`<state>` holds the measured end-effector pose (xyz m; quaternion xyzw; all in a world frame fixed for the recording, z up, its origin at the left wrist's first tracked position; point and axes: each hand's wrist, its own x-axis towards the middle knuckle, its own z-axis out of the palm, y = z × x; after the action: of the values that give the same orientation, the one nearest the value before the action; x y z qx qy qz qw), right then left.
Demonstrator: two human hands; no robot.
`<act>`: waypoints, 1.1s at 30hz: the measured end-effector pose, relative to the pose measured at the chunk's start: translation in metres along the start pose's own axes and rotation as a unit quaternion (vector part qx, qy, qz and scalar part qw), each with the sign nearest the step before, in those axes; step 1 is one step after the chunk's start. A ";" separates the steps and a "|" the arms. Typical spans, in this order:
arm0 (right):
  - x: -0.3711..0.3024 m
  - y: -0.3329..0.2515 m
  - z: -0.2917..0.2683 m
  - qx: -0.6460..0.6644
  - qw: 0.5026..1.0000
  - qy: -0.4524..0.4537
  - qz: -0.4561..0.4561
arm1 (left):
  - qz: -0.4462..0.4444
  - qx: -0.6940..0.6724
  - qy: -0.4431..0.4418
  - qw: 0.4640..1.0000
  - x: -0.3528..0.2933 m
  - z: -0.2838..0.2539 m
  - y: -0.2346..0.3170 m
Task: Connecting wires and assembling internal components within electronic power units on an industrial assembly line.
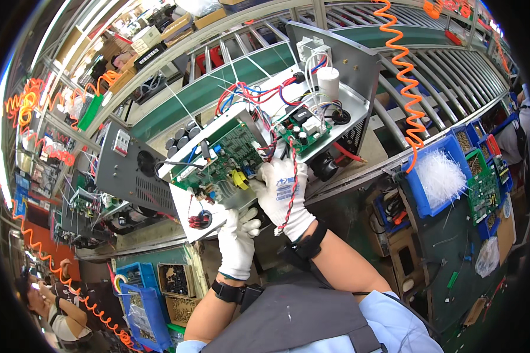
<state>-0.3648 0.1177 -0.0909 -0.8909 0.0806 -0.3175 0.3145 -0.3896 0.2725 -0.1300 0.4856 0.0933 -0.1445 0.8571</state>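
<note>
An open metal chassis (218,220) lies tilted in front of me, with a large green circuit board (241,154) and a smaller green board (303,130) on it. My right hand (284,191), in a white glove, reaches in between the two boards by a wire bundle (269,150). Its fingers are bent closed there, and what they grip is hidden. Across the back of that glove hangs a twisted red-black wire (293,194). My left hand (238,241), also gloved, is at the chassis's near edge, fingers apart and holding nothing, below a yellow transformer (239,179).
A roller conveyor (447,88) runs behind and to the right. At right stands a blue bin of white cable ties (441,176). Blue bins (141,312) and boxes of screws sit lower left. An orange coiled hose (401,65) hangs near the chassis. A person (65,306) is at far left.
</note>
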 end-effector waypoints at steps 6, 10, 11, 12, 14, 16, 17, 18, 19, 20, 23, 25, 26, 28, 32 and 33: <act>-0.003 0.016 -0.014 0.073 0.992 0.027 -0.096 | -0.001 0.004 -0.010 1.000 -0.002 0.001 0.001; -0.016 0.033 -0.043 0.139 0.976 0.130 -0.103 | -0.012 -0.018 -0.007 1.000 -0.002 0.001 0.002; -0.013 0.037 -0.045 0.078 0.985 0.068 -0.140 | 0.019 0.032 -0.002 0.999 -0.003 0.000 0.002; -0.009 0.035 -0.039 0.211 0.974 -0.041 -0.075 | 0.021 0.045 -0.012 0.999 -0.002 -0.001 0.002; -0.007 0.043 -0.033 0.487 0.851 -0.144 0.130 | 0.016 0.057 0.006 0.998 -0.001 -0.001 0.000; -0.018 0.059 -0.037 0.001 0.985 0.039 -0.167 | 0.013 0.042 0.020 0.999 -0.001 0.000 -0.002; -0.034 0.075 -0.049 0.010 0.981 0.015 -0.191 | 0.022 0.030 0.036 0.999 0.000 0.000 -0.003; -0.053 0.097 -0.072 0.019 0.977 -0.041 -0.209 | 0.061 0.035 0.028 0.997 -0.003 0.000 -0.007; -0.067 0.123 -0.095 0.012 0.983 -0.056 -0.177 | 0.069 0.042 0.023 0.996 -0.002 -0.001 -0.008; -0.079 0.151 -0.117 0.001 0.987 -0.106 -0.123 | 0.072 0.038 0.025 0.996 -0.001 -0.002 -0.009; -0.107 0.243 -0.202 -0.107 0.986 0.023 0.124 | 0.061 0.053 0.048 0.996 0.003 -0.008 -0.011; -0.100 0.294 -0.246 -0.111 0.957 0.110 0.245 | 0.057 0.052 0.064 0.995 0.005 -0.011 -0.013; -0.090 0.315 -0.257 -0.035 0.923 0.154 0.350 | 0.044 0.050 0.072 0.995 0.005 -0.012 -0.012; -0.071 0.345 -0.280 -0.143 0.912 0.009 0.385 | 0.046 0.057 0.066 0.995 0.006 -0.012 -0.012; -0.043 0.388 -0.255 -0.218 0.885 -0.101 0.399 | 0.063 0.072 0.080 0.992 0.001 -0.005 -0.011; -0.040 0.396 -0.246 -0.217 0.878 -0.087 0.417 | 0.071 0.074 0.096 0.990 0.000 -0.002 -0.010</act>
<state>-0.5258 -0.3062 -0.2066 -0.8446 0.4839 -0.0528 0.2227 -0.3930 0.2699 -0.1390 0.5645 0.1294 -0.0423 0.8141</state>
